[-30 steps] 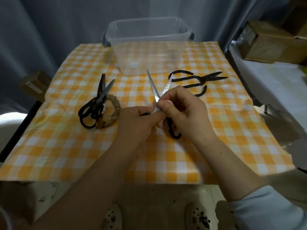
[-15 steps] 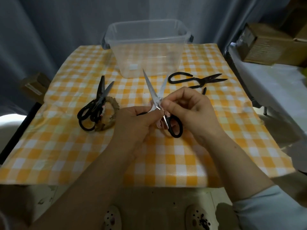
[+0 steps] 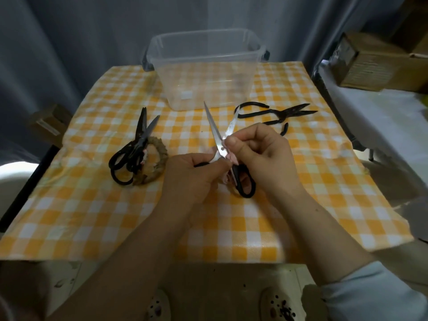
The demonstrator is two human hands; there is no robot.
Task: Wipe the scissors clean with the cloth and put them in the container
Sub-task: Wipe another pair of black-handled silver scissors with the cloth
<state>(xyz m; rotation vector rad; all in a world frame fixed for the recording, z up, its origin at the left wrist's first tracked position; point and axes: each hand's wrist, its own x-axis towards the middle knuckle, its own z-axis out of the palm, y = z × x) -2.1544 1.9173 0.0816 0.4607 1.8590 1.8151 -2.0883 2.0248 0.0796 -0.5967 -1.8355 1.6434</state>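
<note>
Silver-bladed scissors with black handles point(image 3: 217, 140) are spread open above the middle of the table, blades pointing away from me. My left hand point(image 3: 192, 174) grips one handle. My right hand point(image 3: 261, 156) pinches a small pink cloth point(image 3: 231, 158) against the blade near the pivot. The other black handle loop hangs below my right hand. A clear plastic container point(image 3: 206, 72) stands empty at the back centre.
Black scissors point(image 3: 134, 149) lie to the left on a woven ring point(image 3: 157, 163). Black shears point(image 3: 275, 112) lie to the right of the container. An orange-checked cloth covers the table point(image 3: 92, 216). Cardboard boxes point(image 3: 370, 63) sit on a surface at the far right.
My right hand with the cloth has slid down the blade toward the pivot. The scissors sit slightly lower, and more of the lower handle loop shows.
</note>
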